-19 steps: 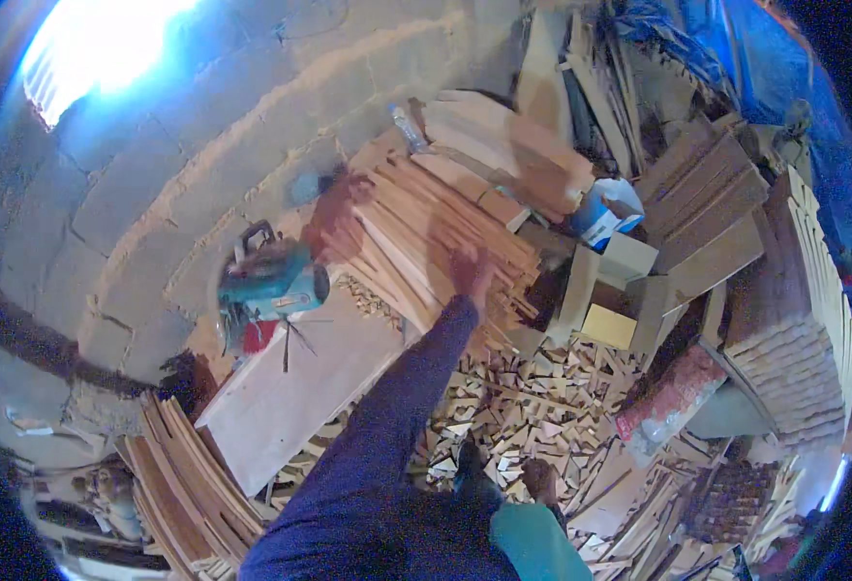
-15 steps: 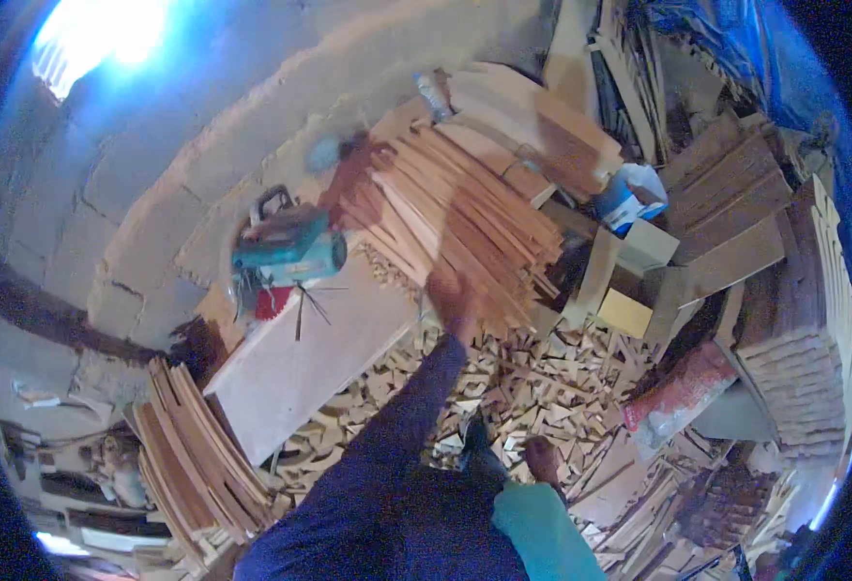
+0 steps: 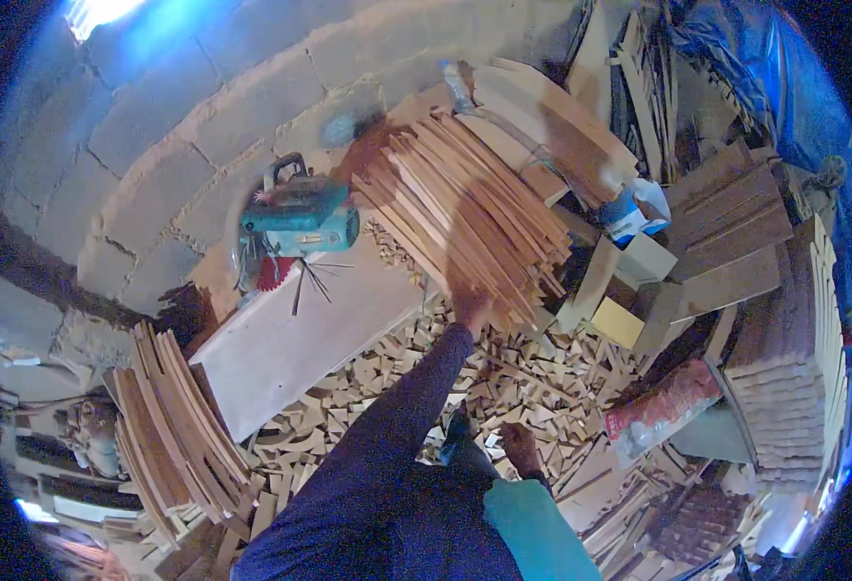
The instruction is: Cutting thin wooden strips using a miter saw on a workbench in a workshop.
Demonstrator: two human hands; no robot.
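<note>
My left hand (image 3: 471, 306), on a dark-sleeved arm reaching forward, lies at the near end of a large stack of thin wooden strips (image 3: 479, 218). Its fingers look closed around strip ends, though the grip is partly hidden. Lower down, my right hand (image 3: 520, 449) hangs apart from the stack, above a heap of small wood offcuts (image 3: 542, 382). Its fingers appear curled, and whatever they may hold is hidden. A teal sleeve (image 3: 534, 528) covers part of that arm.
A teal power saw (image 3: 300, 228) with a red blade stands on a pale board (image 3: 300, 339) at left, against a block wall. More strips (image 3: 179, 431) lean at lower left. An open cardboard box (image 3: 629, 290), a blue-white bag (image 3: 636, 208) and a red-white sack (image 3: 663, 407) are at right.
My view has shifted slightly, and the scene sits a little differently in it. My left hand stays at the near end of the strips; my right hand has moved slightly left in view.
</note>
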